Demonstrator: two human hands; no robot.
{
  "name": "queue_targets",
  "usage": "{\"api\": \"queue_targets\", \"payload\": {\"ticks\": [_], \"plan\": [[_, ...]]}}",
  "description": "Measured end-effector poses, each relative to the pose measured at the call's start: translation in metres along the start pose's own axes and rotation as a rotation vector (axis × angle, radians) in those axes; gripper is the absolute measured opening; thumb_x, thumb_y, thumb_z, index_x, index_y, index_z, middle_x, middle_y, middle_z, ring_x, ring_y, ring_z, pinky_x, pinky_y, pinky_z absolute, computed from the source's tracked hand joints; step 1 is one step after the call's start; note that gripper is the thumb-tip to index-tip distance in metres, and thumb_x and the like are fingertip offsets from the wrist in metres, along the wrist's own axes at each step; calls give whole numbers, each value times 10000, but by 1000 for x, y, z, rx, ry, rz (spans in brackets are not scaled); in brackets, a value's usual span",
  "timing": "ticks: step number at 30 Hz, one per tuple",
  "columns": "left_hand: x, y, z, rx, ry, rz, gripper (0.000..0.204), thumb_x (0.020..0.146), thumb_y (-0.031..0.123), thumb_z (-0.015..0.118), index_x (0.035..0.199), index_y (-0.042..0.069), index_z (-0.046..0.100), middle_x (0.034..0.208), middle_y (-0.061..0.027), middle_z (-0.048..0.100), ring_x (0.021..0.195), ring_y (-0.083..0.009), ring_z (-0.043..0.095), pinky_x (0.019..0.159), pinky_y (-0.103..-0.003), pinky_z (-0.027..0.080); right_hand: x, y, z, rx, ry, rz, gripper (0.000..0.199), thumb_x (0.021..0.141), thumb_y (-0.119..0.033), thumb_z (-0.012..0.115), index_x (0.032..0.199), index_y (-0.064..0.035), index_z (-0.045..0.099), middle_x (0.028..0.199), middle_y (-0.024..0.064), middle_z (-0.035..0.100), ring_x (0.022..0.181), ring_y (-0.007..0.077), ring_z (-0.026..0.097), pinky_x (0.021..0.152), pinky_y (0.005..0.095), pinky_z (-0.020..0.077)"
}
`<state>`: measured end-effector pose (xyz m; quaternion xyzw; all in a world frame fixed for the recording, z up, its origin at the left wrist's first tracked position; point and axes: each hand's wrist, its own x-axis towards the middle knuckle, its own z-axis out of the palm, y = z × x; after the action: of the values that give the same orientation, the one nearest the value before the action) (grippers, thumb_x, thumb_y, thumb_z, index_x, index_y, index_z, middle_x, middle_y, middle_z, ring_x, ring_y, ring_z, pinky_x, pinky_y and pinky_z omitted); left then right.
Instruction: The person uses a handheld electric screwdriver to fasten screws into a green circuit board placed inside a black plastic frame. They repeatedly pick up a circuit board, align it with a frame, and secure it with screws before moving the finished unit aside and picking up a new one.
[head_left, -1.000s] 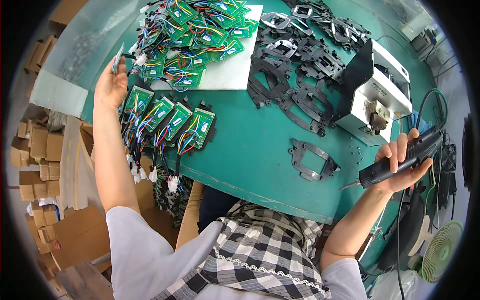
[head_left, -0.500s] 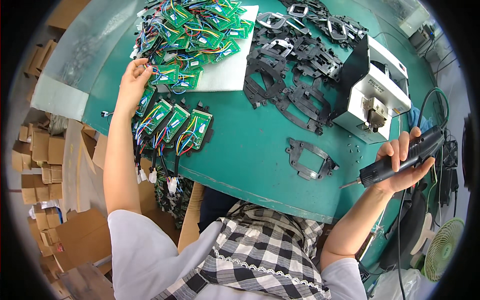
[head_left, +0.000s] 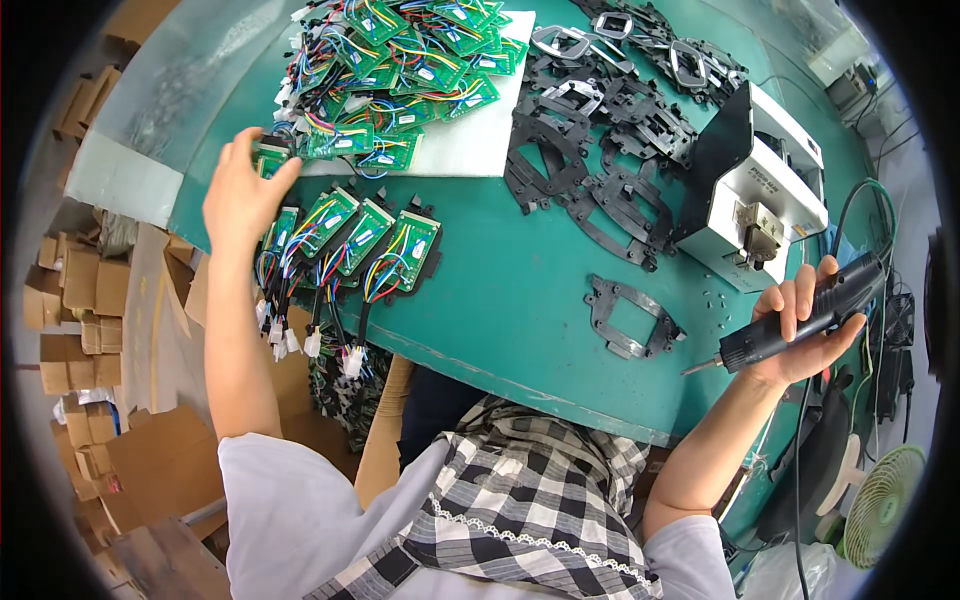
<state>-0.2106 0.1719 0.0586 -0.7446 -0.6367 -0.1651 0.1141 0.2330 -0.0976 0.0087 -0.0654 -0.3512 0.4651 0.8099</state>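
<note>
At the left edge of the board pile, my left hand (head_left: pixel 240 195) has a small green circuit board (head_left: pixel 270 163) between thumb and fingers; the fingers partly cover it. Nearer me, several green boards on black frames (head_left: pixel 412 252) lie in a row, their coloured wires and white plugs hanging past the table edge. My right hand (head_left: pixel 800 325) is wrapped round a black electric screwdriver (head_left: pixel 775 338), its bit pointing left above the table. Left of the bit lies a single black plastic frame (head_left: pixel 633 317), apart from the tool.
A heap of wired circuit boards (head_left: pixel 400 75) rests on a white foam sheet (head_left: pixel 480 150). Black frames (head_left: pixel 625 205) are piled beside it. A white-and-black screw feeder (head_left: pixel 750 200) stands at right, with small screws (head_left: pixel 722 303) scattered nearby. The screwdriver's cord hangs at the right.
My left hand has moved slightly left, from the pile's edge, and now has a board between its fingers. The table view has shifted slightly right. My right hand stays put with the screwdriver.
</note>
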Motion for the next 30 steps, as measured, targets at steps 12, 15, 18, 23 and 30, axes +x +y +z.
{"api": "queue_targets", "payload": {"ticks": [12,15,18,23,30], "plan": [[6,19,8,70,-28,637,663,694,122,724,1313,147,486,1313,-110,526,1216,-294,489,1039,-415,366,0,3,-2,66,-13,33,600,944,-436,499,1305,28,379,782,116,452,575,204,495,842,450,478],[28,23,31,129,-123,657,582,745,133,681,1301,146,512,1266,-94,569,1197,-267,513,1027,-412,382,-2,-1,-1,11,11,20,618,943,-448,494,1318,29,378,786,116,455,577,203,490,839,449,477],[29,35,21,-183,48,410,408,855,239,616,1243,116,579,1115,-116,649,1020,-280,623,898,-375,464,-1,-2,-5,22,12,-7,630,935,-466,498,1313,27,393,792,113,467,573,196,486,828,454,471],[5,100,-22,-1025,77,432,496,768,203,737,1231,93,595,1173,-61,632,979,-241,605,800,-311,488,-4,-8,-4,104,-8,-28,655,926,-496,503,1309,25,397,799,111,477,584,196,495,814,440,462],[-110,217,12,-691,-135,1235,552,647,310,784,1106,98,560,1084,-53,606,996,-228,568,862,-387,425,-4,-10,-2,-13,12,-63,661,935,-521,465,1317,15,409,797,109,490,595,190,506,724,400,469]]}}
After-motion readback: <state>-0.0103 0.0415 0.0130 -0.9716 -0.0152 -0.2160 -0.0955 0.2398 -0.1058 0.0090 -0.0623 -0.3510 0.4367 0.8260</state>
